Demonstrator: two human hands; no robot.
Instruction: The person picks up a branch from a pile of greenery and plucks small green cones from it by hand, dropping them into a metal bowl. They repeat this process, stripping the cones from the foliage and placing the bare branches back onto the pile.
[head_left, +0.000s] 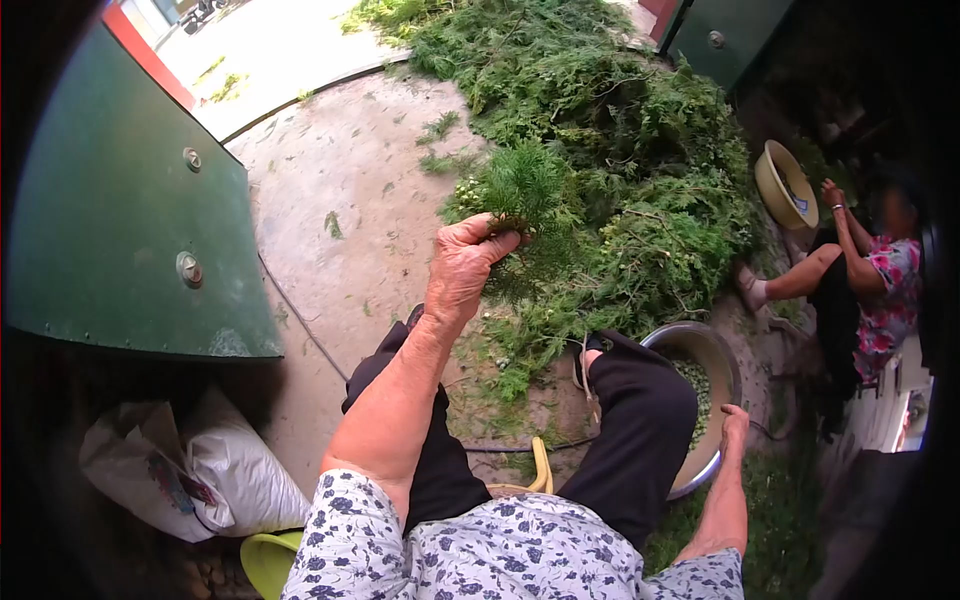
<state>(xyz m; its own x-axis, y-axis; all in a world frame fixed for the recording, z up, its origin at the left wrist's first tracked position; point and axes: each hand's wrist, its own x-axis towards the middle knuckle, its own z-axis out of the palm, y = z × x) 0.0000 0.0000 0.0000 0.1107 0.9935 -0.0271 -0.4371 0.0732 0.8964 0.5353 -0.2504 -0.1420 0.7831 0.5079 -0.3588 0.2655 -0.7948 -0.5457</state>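
Observation:
My left hand (465,262) is raised in front of me, thumb and fingers pinched on a feathery green conifer sprig (527,185). The sprig overlaps a large heap of cut conifer branches (640,150) on the floor beyond. Low on the right, my right hand (735,428) is closed with its fingers curled, right at the rim of a wide metal basin (738,375). I cannot tell what, if anything, is in those fingers. Small pale green pieces like seeds or cones (692,385) lie in the basin, beside my right knee.
On the right sits another person (885,280), a hand raised near a cream basin (775,190). A green metal door (130,210) stands at left, with white sacks (235,470) and a yellow-green container (268,560) below it. A dark cable (300,318) crosses the concrete floor.

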